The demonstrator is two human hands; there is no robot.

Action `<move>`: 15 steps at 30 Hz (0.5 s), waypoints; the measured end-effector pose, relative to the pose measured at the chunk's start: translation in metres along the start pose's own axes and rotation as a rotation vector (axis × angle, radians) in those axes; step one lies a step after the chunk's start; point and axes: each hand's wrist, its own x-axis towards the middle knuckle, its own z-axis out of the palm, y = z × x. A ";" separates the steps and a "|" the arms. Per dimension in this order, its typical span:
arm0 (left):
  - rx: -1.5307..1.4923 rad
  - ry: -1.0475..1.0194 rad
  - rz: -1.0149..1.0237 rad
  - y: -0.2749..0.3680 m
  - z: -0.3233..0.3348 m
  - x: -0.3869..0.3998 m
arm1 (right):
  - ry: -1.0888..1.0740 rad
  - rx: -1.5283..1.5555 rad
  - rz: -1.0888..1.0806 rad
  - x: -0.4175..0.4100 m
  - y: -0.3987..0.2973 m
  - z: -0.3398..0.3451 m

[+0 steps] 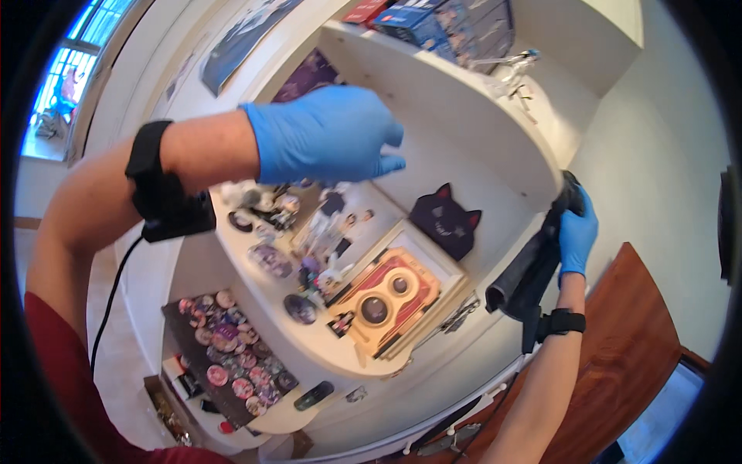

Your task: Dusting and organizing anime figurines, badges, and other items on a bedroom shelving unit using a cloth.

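My left hand (333,133), in a blue glove, hovers over the figures on the white shelf. Its fingers are loosely curled, and a gap with nothing visible in it separates thumb and fingertips; the palm is hidden. At the shelf's right end, my right hand (578,235), also gloved, grips a dark, long, tube-like item (524,272) whose exact kind is unclear. Below the left hand, small figures (266,203), a framed picture (353,223) and a red and gold box-like piece with two round windows (394,290) crowd the shelf.
A black cat-shaped piece (446,223) leans against the back panel. Boxes (417,26) and a silvery figure (516,69) occupy the upper shelf. Lower down, round badges (232,348) cover a dark board. A reddish-brown wooden panel (620,348) stands at right; a cable (110,301) hangs from my left wrist device.
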 end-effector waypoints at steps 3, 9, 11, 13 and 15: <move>-0.001 -0.047 -0.082 -0.022 -0.015 -0.028 | 0.043 0.141 0.045 -0.014 -0.001 -0.012; -0.015 -0.213 -0.199 -0.066 -0.012 -0.113 | 0.345 0.111 -0.304 -0.092 -0.081 -0.062; -0.027 -0.366 -0.264 -0.077 0.010 -0.140 | 0.357 -0.079 -0.449 -0.123 -0.096 -0.085; -0.103 -0.473 -0.302 -0.092 0.025 -0.161 | 0.370 -0.216 -0.469 -0.157 -0.112 -0.085; -0.178 -0.470 -0.227 -0.103 0.048 -0.177 | 0.362 -0.312 -0.400 -0.190 -0.129 -0.078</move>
